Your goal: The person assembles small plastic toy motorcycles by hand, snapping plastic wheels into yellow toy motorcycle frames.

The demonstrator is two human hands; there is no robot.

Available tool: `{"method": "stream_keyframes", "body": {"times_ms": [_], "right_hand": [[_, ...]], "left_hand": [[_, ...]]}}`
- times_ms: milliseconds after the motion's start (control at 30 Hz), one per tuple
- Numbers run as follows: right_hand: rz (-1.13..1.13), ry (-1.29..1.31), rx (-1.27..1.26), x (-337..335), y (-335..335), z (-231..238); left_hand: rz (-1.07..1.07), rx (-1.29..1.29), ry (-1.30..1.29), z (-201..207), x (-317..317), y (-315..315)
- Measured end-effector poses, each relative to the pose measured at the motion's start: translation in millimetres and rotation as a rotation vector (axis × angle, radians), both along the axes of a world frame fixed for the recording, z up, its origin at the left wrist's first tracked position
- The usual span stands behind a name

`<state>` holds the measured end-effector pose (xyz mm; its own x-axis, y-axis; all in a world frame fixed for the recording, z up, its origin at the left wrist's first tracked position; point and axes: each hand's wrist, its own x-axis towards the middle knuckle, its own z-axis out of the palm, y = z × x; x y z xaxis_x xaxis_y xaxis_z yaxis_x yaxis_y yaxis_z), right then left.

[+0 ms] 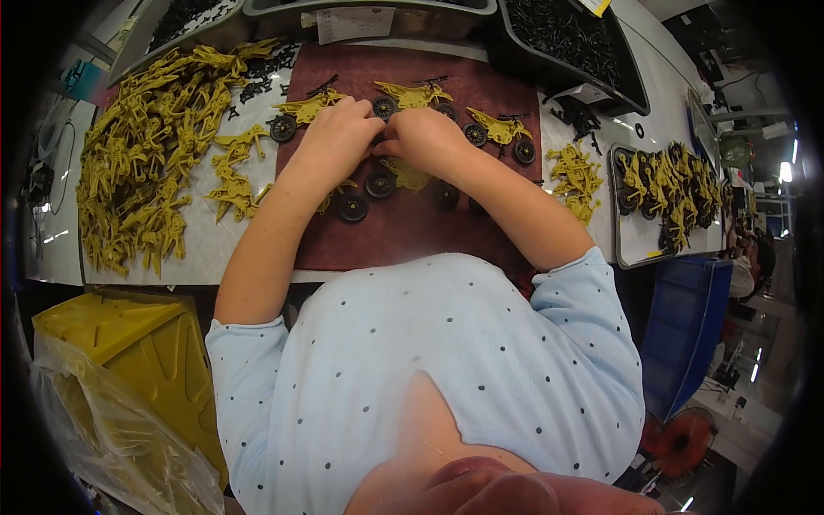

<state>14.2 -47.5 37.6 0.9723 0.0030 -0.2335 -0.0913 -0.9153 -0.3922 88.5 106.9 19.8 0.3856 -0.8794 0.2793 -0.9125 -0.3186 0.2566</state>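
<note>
Seen from above, a person's two bare hands meet over a dark red mat (412, 233) on a pale worktop (210, 259). The left hand (345, 129) is partly closed, its fingers curled inward. The right hand (422, 139) is also partly closed, its fingertips drawn together and meeting the left's. Whatever they may pinch is hidden behind the fingers, so it cannot be told what either has hold of. Just below the fingertips, in the mat's middle, lies a yellow motorbike-shaped toy (407, 176) with a black wheel (380, 183) beside it.

Three labels show: a white sheet (354, 25) on a grey bin (446, 24) at the back, a white slip (584, 93) on a black bin (631, 73) at the right, and a yellow tag (596, 6) above that. The print on them is too small to read.

Along the mat's far edge stand three yellow toy bikes in a row: one at left (307, 107), one in the middle (415, 94), one at right (499, 127). More wheels and yellow parts lie nearer, partly covered by the forearms, too hidden to count. A big heap of yellow pieces (142, 154) covers the worktop's left. On the right are a small yellow cluster (573, 178), one black ring (639, 130) and a tray (631, 258) crowded with yellow-and-black pieces, too tangled to count.
</note>
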Motion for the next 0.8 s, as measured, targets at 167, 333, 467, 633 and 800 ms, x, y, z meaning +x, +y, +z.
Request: {"method": "stream_keyframes", "body": {"times_ms": [167,333,467,633,800], "right_hand": [[-0.009,-0.022,0.000,-3,3,-7],[-0.058,-0.039,0.070,-6,2,-10],[-0.021,-0.089,0.209,-6,-2,-8],[-0.076,-0.106,0.352,-12,-7,13],[-0.182,-0.419,0.458,-39,-30,17]], "left_hand": [[-0.002,0.061,0.011,-1,1,1],[0.007,0.076,0.033,2,-3,-1],[0.007,0.045,0.020,-2,-1,0],[0.000,0.050,0.008,3,0,3],[0.042,-0.067,0.032,19,-10,-4]]}}
